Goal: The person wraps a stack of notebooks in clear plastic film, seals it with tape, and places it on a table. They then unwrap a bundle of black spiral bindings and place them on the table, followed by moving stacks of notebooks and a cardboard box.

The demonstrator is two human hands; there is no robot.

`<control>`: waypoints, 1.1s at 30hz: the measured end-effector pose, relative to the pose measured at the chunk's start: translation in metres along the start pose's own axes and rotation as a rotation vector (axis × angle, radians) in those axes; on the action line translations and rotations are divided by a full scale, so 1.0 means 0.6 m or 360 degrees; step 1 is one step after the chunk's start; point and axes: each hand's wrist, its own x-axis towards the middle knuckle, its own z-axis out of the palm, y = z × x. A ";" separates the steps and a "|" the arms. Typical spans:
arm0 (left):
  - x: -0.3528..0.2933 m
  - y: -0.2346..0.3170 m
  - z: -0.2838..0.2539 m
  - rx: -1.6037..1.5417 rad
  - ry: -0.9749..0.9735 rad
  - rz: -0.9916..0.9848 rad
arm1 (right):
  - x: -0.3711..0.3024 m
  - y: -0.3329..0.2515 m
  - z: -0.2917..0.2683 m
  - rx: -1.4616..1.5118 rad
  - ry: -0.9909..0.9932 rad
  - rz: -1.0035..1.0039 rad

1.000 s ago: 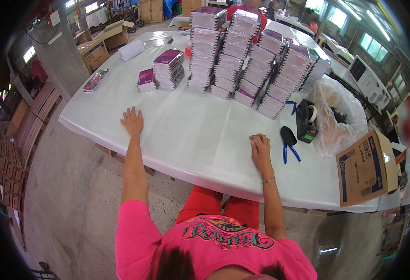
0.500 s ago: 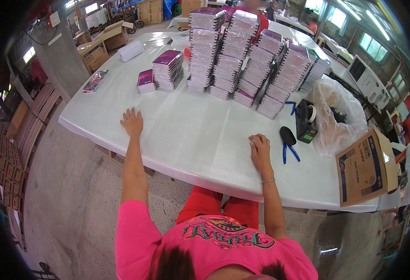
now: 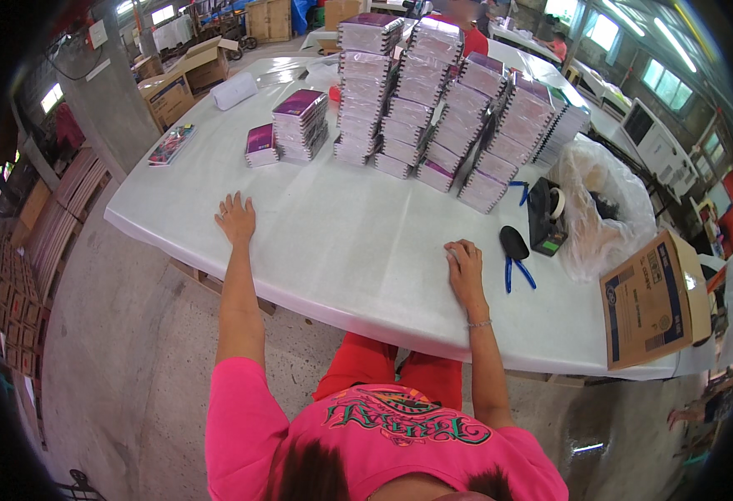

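Observation:
My left hand [image 3: 235,219] lies flat on the white-covered table [image 3: 333,250], fingers spread and nothing in them. Resting on the same surface nearer the right, my right hand [image 3: 465,271] is also empty, its fingers stretched forward. Just beyond it to the right lie blue-handled pliers [image 3: 518,271], their head hidden by a black oval piece [image 3: 514,243]. Ahead of my left hand are a short pile of purple-covered spiral notebooks [image 3: 300,117] and a smaller purple stack [image 3: 261,145]. Tall columns of plastic-wrapped spiral notebooks [image 3: 421,92] stand across the far middle.
A black tape dispenser [image 3: 543,219] sits beside a clear plastic bag [image 3: 604,196] on the right. An open cardboard box [image 3: 652,305] stands at the right corner. A colourful printed sheet [image 3: 171,145] and a white roll [image 3: 234,91] lie far left. Another person in red [image 3: 474,40] is behind the columns.
My hands and the things on the table stay where they were. Behind the notebook columns, the person in red has shifted slightly.

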 end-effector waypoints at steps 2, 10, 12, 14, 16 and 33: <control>0.000 -0.002 0.003 0.0011 0.0005 0.0005 | 0.000 -0.002 -0.002 0.0021 0.0006 -0.0024; 0.005 -0.019 0.018 0.0020 0.0081 0.0044 | -0.001 0.002 0.005 -0.0022 0.0028 -0.0074; 0.005 -0.005 0.018 0.0021 0.0056 0.0043 | -0.002 0.001 0.002 -0.0027 0.0010 -0.0037; 0.007 -0.007 0.018 0.0018 0.0066 0.0036 | 0.005 0.001 0.001 -0.0031 0.0021 -0.0024; 0.006 -0.007 0.019 -0.0001 0.0074 0.0026 | 0.001 0.001 0.003 -0.0027 0.0014 -0.0014; 0.002 -0.005 0.013 -0.0014 0.0095 0.0023 | 0.002 0.001 0.001 -0.0049 -0.0041 -0.0015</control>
